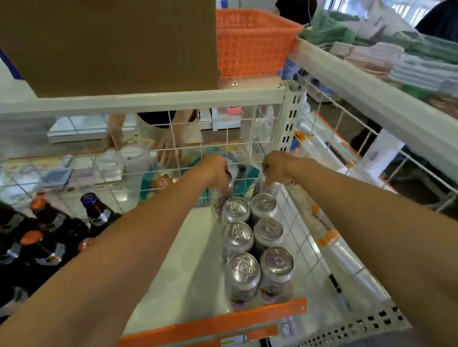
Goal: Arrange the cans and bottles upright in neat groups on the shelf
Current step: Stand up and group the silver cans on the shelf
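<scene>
Well along | six cans (253,234) upright, paired rows, shelf (180,271) right | left hand (217,171) grip clasps rear-left can (220,202) | right hand (276,167) grip clasps rear-right can (271,187) | bottles (50,229) grouped left | to-do: seat rear pair

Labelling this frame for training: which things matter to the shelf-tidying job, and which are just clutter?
Job: silver cans, dark bottles, shelf, left hand and right hand, each gripping a can.
Lying about: orange basket, cardboard box, folded towels.
</scene>
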